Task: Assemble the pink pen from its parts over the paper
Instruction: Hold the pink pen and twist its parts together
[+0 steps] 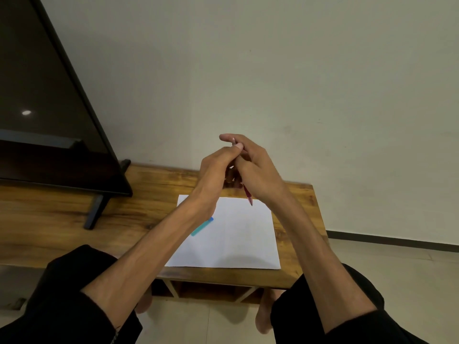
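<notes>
Both my hands meet above the far edge of the white paper (238,234). The pink pen (248,196) runs through them, its pointed tip sticking out below my right hand (255,170) and aimed down at the paper. Its upper end shows as a small pale tip by my fingertips. My left hand (218,167) pinches that upper end with thumb and fingers. Most of the pen's barrel is hidden by my fingers.
A teal and blue pen-like piece (202,227) lies on the paper, partly under my left forearm. The paper rests on a low wooden table (139,207). A dark television (49,108) on a stand occupies the table's left. My knees and feet are below the table's front edge.
</notes>
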